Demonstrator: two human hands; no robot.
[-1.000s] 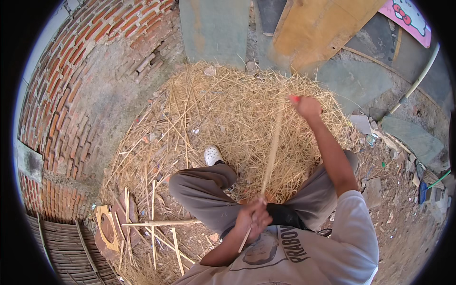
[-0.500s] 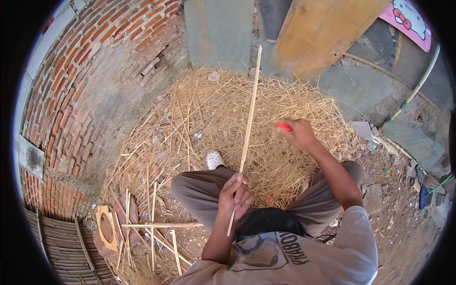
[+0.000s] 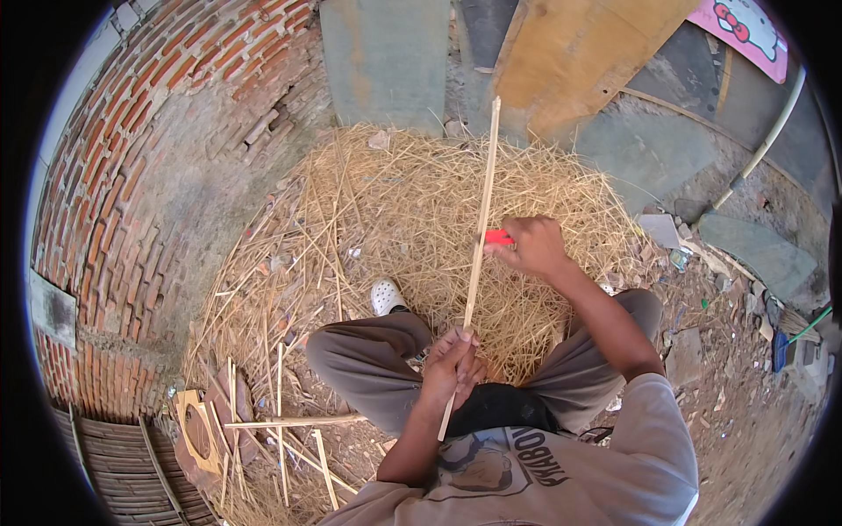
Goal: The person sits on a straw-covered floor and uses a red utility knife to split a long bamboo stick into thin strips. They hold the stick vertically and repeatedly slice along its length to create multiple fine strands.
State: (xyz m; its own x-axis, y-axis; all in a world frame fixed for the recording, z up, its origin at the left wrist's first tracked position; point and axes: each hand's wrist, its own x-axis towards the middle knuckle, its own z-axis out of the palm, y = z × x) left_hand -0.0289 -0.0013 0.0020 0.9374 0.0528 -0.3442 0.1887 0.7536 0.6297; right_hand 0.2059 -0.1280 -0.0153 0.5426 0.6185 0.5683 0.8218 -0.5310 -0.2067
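A long, thin pale strip, likely bamboo or wood (image 3: pixel 483 215), rises from my lap, leaning slightly right at its far end. My left hand (image 3: pixel 453 364) is closed around its lower part, and a short tail sticks out below the fist. In my right hand (image 3: pixel 537 246) is a small tool with a red handle (image 3: pixel 499 238), perhaps a knife; its blade cannot be made out. The red tool meets the strip about midway along its length. My fingers hide the rest of the handle.
Straw-like shavings (image 3: pixel 412 202) lie heaped before my crossed legs. Several loose strips (image 3: pixel 294 422) and a wooden piece with a round hole (image 3: pixel 197 430) lie at lower left. A brick wall (image 3: pixel 123 237) stands left; boards (image 3: pixel 386 70) lean at the back. A white clog (image 3: pixel 384 297) is on my foot.
My right hand has moved left, bringing the red-handled tool against the strip. My left hand and the strip have shifted a little to the right in view.
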